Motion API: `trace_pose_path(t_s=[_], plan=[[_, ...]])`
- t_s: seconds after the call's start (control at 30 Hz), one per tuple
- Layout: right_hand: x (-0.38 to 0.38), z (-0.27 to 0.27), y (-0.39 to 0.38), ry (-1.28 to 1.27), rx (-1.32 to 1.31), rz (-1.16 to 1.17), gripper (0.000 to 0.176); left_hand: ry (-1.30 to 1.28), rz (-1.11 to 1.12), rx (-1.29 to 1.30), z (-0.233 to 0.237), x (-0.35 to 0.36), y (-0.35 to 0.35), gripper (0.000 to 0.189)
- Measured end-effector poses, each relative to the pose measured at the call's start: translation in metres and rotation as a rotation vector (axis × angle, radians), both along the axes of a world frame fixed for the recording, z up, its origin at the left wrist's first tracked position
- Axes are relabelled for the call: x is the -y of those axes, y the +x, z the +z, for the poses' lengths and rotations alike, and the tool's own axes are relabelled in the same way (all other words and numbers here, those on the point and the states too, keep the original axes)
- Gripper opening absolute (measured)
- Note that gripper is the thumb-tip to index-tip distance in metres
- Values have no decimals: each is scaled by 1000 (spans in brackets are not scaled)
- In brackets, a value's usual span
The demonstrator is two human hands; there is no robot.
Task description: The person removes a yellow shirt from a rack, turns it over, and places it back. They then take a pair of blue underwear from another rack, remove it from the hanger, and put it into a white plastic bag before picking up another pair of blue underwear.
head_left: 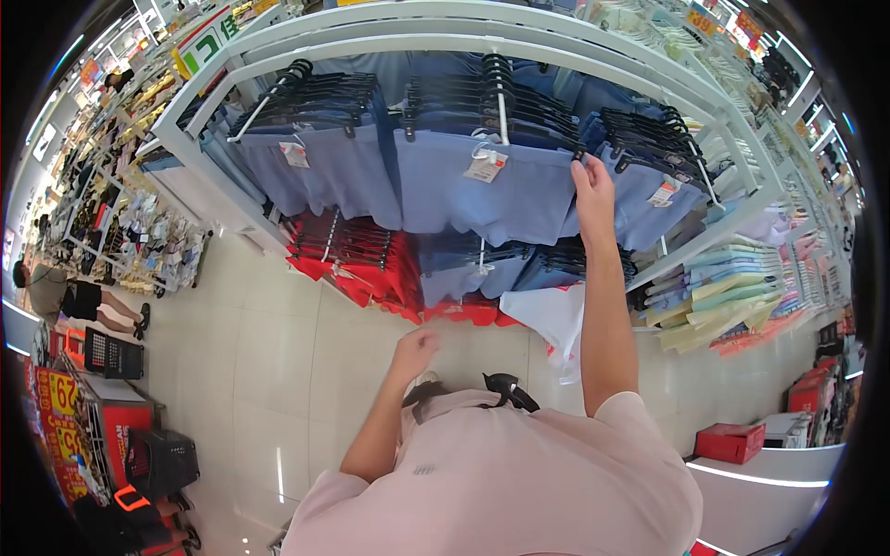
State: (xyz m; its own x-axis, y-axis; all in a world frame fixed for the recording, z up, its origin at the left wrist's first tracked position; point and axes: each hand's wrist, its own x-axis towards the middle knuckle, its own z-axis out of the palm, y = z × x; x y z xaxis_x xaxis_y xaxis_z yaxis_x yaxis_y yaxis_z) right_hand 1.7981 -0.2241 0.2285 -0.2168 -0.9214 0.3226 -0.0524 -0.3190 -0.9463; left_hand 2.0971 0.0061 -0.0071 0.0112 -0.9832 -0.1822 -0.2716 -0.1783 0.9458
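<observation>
Blue shorts point(482, 190) hang by clips from black hangers in the middle of the upper rack row, with a white price tag point(485, 167) at the waistband. My right hand point(593, 190) reaches up to their right top corner. Its thumb and fingers pinch the waistband beside the hanger clip point(579, 151). Low in front of my body, my left hand point(414, 352) is loosely curled and slightly blurred, with nothing visible in it. More blue shorts point(336, 171) hang to the left, and another group point(640, 204) to the right.
A white metal rack frame point(371, 48) surrounds the hanging clothes. Below hang red garments point(371, 269) and a white garment point(547, 320). Pastel clothes point(718, 296) hang at the right. Another person point(83, 301) is at the left, near black shopping baskets point(113, 354).
</observation>
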Motion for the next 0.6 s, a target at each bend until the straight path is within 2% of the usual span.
trace_pose_path(t_s=[0.1,0.2,0.3,0.47,0.6], plan=[[2,-1,11,7,-102,-169,40,15,36,-15,3,0,31,21],[-1,-2,18,-88,-225,-271,33,0,68,-43,4,5,54,21],[-13,13,28,-194,-461,-292,27,-6,61,-91,5,11,67,19],[-27,37,30,-216,-427,-325,28,12,24,-207,11,22,70,16],[-58,74,28,-163,-376,-353,29,-20,-18,-206,35,31,68,16]])
